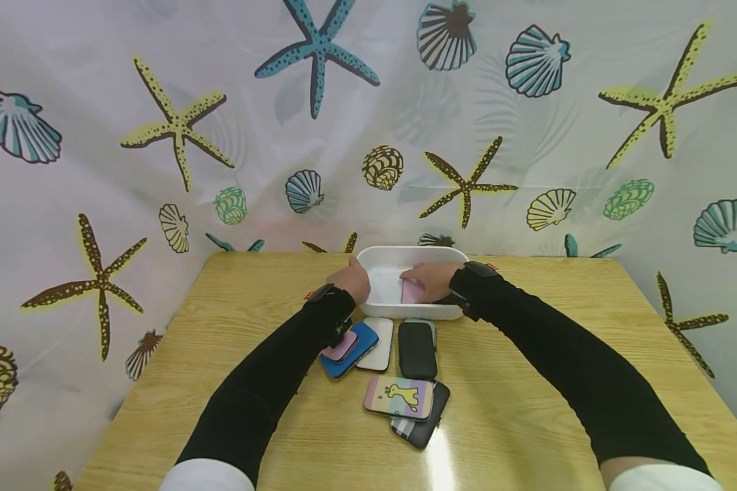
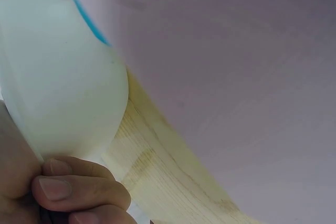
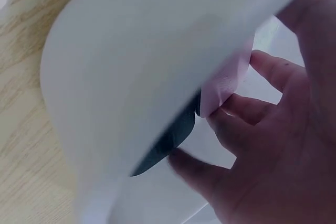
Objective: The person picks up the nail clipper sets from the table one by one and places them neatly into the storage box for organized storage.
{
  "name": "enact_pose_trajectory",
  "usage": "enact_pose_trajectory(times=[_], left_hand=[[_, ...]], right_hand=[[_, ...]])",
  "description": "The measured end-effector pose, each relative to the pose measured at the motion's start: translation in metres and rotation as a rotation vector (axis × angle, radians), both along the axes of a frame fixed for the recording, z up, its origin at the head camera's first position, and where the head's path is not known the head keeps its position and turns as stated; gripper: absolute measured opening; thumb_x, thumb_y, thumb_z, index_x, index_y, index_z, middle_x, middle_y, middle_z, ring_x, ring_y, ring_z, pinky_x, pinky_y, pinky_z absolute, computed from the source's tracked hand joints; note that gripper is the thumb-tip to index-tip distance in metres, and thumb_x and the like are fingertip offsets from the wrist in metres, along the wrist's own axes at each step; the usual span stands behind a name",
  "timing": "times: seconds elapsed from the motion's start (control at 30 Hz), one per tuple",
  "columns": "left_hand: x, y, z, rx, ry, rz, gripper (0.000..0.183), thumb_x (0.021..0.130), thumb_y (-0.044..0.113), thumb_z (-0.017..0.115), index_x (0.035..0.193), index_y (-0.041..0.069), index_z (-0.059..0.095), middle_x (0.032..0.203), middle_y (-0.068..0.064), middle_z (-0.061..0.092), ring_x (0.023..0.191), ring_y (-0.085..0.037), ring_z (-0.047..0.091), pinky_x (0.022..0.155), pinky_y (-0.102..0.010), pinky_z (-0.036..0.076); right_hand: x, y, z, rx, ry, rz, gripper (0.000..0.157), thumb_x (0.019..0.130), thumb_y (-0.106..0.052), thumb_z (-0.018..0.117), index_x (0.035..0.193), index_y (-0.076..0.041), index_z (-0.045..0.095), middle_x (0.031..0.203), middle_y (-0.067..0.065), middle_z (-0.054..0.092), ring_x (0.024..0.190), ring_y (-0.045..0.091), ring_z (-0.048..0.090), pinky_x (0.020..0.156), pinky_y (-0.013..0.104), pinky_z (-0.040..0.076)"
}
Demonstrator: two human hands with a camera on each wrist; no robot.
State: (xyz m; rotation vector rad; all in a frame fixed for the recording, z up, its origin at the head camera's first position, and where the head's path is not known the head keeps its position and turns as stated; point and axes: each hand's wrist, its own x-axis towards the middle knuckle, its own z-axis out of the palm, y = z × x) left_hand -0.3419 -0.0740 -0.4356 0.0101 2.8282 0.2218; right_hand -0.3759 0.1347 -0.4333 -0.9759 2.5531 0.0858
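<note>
My left hand (image 1: pixel 350 278) grips the left end of a white plastic bin (image 1: pixel 411 311), with fingers curled at its rim in the left wrist view. Inside the bin, my right hand (image 1: pixel 436 278) holds a flat pink case (image 1: pixel 412 292) by its edges. The right wrist view shows the fingertips along the edge of this pink case (image 3: pixel 226 87). Beside it lies a dark flat case (image 3: pixel 170 140), touched by another finger and partly covered by the bin wall (image 3: pixel 121 77).
In front of the bin, a small pink case (image 1: pixel 342 346) lies on a blue case (image 1: pixel 357 354), near a white case (image 1: pixel 377 344) and a black case (image 1: pixel 417 349). Closer, a giraffe-patterned case (image 1: pixel 399 397) overlaps another dark case (image 1: pixel 432 416). A patterned curtain (image 1: pixel 344 150) borders the wooden table (image 1: pixel 528 395).
</note>
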Motion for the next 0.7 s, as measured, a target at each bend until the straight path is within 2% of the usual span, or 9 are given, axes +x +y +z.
enact_pose_trajectory(times=[0.1,0.3,0.5,0.6,0.7], left_hand=[[0.0,0.0,0.001,0.001,0.003,0.01,0.065,0.107,0.021,0.043,0.158,-0.003,0.012,0.09,-0.014,0.069,0.071,-0.022,0.062,0.062,-0.034,0.043],[-0.001,0.0,0.0,0.005,-0.003,0.021,0.063,0.108,0.022,0.041,0.158,-0.003,0.012,0.089,-0.013,0.068,0.071,-0.022,0.062,0.062,-0.033,0.043],[-0.001,0.0,0.0,0.005,-0.009,0.025,0.065,0.107,0.022,0.042,0.159,-0.002,0.01,0.093,-0.013,0.069,0.073,-0.022,0.062,0.063,-0.033,0.043],[-0.002,-0.001,-0.001,0.005,-0.014,0.022,0.067,0.107,0.023,0.043,0.159,-0.002,0.01,0.094,-0.013,0.069,0.073,-0.022,0.062,0.062,-0.033,0.043],[-0.004,-0.001,-0.003,-0.001,-0.007,0.016,0.067,0.107,0.023,0.044,0.158,-0.003,0.01,0.093,-0.013,0.07,0.072,-0.022,0.061,0.063,-0.034,0.043]], right_hand=[[0.001,-0.001,0.002,0.002,-0.01,-0.008,0.072,0.093,-0.035,0.067,0.155,-0.01,0.04,0.137,0.017,0.057,0.12,0.027,0.054,0.108,0.045,0.041],[0.001,0.001,0.001,-0.027,-0.013,0.006,0.071,0.093,-0.033,0.067,0.154,-0.009,0.041,0.138,0.017,0.056,0.121,0.027,0.054,0.109,0.045,0.04],[0.0,0.005,-0.003,-0.055,-0.016,0.007,0.075,0.092,-0.037,0.067,0.156,-0.008,0.038,0.145,0.018,0.052,0.13,0.029,0.051,0.112,0.045,0.037],[-0.003,0.009,-0.003,-0.101,-0.047,-0.023,0.075,0.094,-0.035,0.064,0.156,-0.005,0.034,0.152,0.02,0.046,0.138,0.032,0.045,0.116,0.047,0.033],[-0.008,0.014,-0.002,-0.157,-0.063,-0.074,0.065,0.1,-0.026,0.056,0.156,-0.002,0.034,0.156,0.021,0.041,0.145,0.035,0.038,0.119,0.049,0.028]])
